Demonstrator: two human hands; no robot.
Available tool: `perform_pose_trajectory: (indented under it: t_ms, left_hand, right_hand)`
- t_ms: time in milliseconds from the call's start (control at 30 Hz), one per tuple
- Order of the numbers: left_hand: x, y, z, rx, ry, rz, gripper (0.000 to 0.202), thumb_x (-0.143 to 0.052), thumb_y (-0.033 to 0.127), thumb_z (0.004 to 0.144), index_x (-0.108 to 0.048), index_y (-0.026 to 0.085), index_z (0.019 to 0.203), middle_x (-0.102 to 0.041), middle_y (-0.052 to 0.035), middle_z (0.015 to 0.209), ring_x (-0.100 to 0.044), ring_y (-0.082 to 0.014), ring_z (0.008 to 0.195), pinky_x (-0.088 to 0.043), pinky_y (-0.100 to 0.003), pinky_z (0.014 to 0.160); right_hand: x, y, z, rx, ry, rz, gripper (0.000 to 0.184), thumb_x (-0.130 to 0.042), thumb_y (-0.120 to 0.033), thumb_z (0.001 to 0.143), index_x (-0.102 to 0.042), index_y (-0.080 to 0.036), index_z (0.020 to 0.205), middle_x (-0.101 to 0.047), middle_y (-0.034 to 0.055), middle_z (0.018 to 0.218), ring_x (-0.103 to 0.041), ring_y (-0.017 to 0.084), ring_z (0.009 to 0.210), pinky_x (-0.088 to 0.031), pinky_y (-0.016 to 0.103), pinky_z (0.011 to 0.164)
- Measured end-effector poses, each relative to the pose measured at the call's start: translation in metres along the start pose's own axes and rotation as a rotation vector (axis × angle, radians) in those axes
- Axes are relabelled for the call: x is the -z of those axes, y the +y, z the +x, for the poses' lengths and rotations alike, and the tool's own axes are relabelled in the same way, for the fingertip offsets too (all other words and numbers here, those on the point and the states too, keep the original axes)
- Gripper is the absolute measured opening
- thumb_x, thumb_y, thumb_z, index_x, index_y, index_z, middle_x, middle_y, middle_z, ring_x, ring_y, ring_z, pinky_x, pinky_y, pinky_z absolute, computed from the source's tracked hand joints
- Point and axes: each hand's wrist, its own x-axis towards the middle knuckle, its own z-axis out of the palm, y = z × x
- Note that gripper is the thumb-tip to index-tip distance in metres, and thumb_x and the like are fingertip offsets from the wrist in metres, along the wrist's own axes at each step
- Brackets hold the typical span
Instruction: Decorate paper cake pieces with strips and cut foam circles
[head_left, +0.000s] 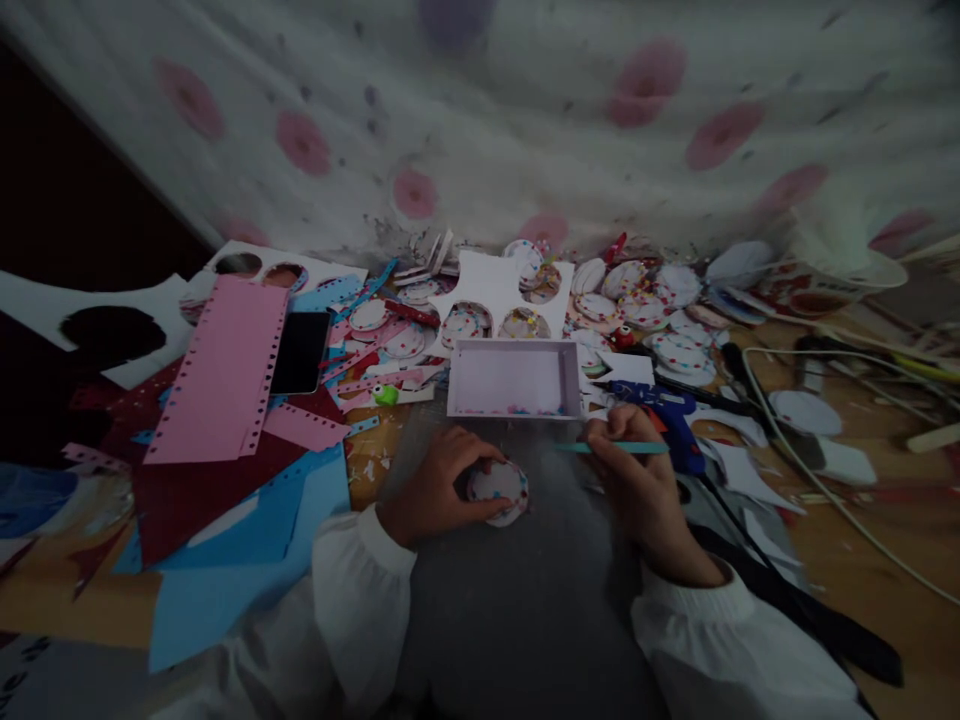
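My left hand is closed around a round white paper disc with coloured dots along its rim, thumb at the near edge and fingers at the far edge. The disc is over the dark grey mat. To its right, my right hand pinches a slim teal stick-like tool, which points left; its exact kind is hard to make out. Just beyond both hands stands a shallow white box with tiny coloured bits along its near inner edge.
Pink punched paper, a black phone and blue sheets lie left. Many decorated discs pile up behind and right. A blue glue gun with its cord lies by my right hand. A paper cup stands far right, before a flowered curtain.
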Motion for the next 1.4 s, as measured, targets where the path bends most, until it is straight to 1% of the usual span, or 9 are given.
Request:
perform_pose_trajectory:
  t_ms: [100,167,400,633,900,1033,1200,1267,1400]
  left_hand:
    - [0.000,0.001,0.001,-0.008,0.003,0.006,0.037,-0.071,0.045,0.081,-0.061,0.018,0.104,-0.064,-0.0041,0.092,-0.056,-0.0208,0.088,-0.042,-0.036,0.083]
    - [0.000,0.000,0.000,-0.007,0.007,0.010,0.037,-0.071,0.045,0.081,-0.060,0.018,0.105,-0.063,-0.0036,0.092,-0.056,-0.0206,0.088,-0.042,-0.035,0.083]
    - [-0.002,-0.003,-0.001,-0.013,0.006,0.011,0.037,-0.070,0.046,0.081,-0.060,0.020,0.105,-0.064,-0.0042,0.092,-0.056,-0.0212,0.089,-0.042,-0.036,0.084]
    - [-0.002,-0.003,-0.001,-0.040,0.019,0.007,0.036,-0.073,0.045,0.079,-0.061,0.019,0.102,-0.065,-0.0052,0.098,-0.057,-0.0218,0.096,-0.043,-0.037,0.088]
    - [-0.003,-0.002,-0.001,-0.060,0.044,0.026,0.037,-0.073,0.046,0.079,-0.062,0.019,0.100,-0.065,-0.0062,0.097,-0.058,-0.0224,0.096,-0.043,-0.037,0.086]
    - [-0.002,-0.001,0.000,-0.045,0.051,0.022,0.036,-0.074,0.045,0.078,-0.062,0.019,0.100,-0.065,-0.0056,0.096,-0.058,-0.0220,0.094,-0.044,-0.036,0.085]
    - [-0.003,-0.005,-0.001,-0.045,0.047,0.014,0.036,-0.074,0.046,0.077,-0.062,0.020,0.100,-0.066,-0.0058,0.098,-0.058,-0.0227,0.096,-0.044,-0.038,0.088]
    - [-0.003,-0.006,-0.001,-0.062,0.048,0.028,0.037,-0.074,0.047,0.077,-0.063,0.020,0.100,-0.066,-0.0060,0.098,-0.059,-0.0226,0.095,-0.043,-0.039,0.088]
    - [-0.005,-0.007,0.000,-0.109,0.074,0.064,0.040,-0.076,0.050,0.075,-0.064,0.019,0.097,-0.065,-0.0060,0.095,-0.059,-0.0222,0.092,-0.043,-0.038,0.085]
  right_hand:
    - [-0.004,0.003,-0.004,-0.059,-0.136,-0.154,0.023,-0.065,-0.026,0.085,-0.042,-0.025,0.084,-0.041,-0.0052,0.073,-0.034,0.011,0.061,-0.027,0.025,0.054]
    - [-0.007,0.004,-0.006,-0.065,-0.183,-0.235,0.022,-0.065,-0.026,0.085,-0.043,-0.025,0.083,-0.040,-0.0051,0.073,-0.035,0.012,0.063,-0.029,0.025,0.055]
    - [-0.011,0.000,-0.007,-0.101,-0.154,-0.271,0.024,-0.066,-0.031,0.084,-0.043,-0.025,0.081,-0.038,-0.0046,0.072,-0.034,0.013,0.062,-0.029,0.026,0.055]
    - [-0.010,0.004,-0.007,-0.103,-0.193,-0.269,0.025,-0.066,-0.033,0.085,-0.042,-0.025,0.081,-0.040,-0.0039,0.073,-0.035,0.014,0.063,-0.029,0.027,0.056]
    - [-0.013,0.001,-0.006,-0.086,-0.203,-0.313,0.027,-0.066,-0.034,0.083,-0.042,-0.024,0.078,-0.039,-0.0041,0.072,-0.034,0.013,0.063,-0.029,0.027,0.056]
    - [-0.009,0.001,-0.007,-0.096,-0.159,-0.242,0.026,-0.067,-0.031,0.082,-0.042,-0.025,0.080,-0.038,-0.0050,0.071,-0.034,0.013,0.062,-0.028,0.027,0.056]
    - [-0.004,0.002,-0.004,-0.043,-0.011,-0.074,0.025,-0.065,-0.029,0.084,-0.040,-0.026,0.083,-0.040,-0.0047,0.073,-0.033,0.012,0.061,-0.027,0.026,0.056]
    - [-0.005,0.001,-0.003,-0.009,0.027,-0.056,0.025,-0.065,-0.030,0.084,-0.041,-0.025,0.082,-0.038,-0.0050,0.072,-0.032,0.012,0.059,-0.025,0.026,0.055]
    - [-0.008,0.004,-0.003,0.000,0.064,-0.078,0.025,-0.067,-0.032,0.084,-0.043,-0.025,0.081,-0.038,-0.0048,0.072,-0.034,0.012,0.060,-0.029,0.026,0.056]
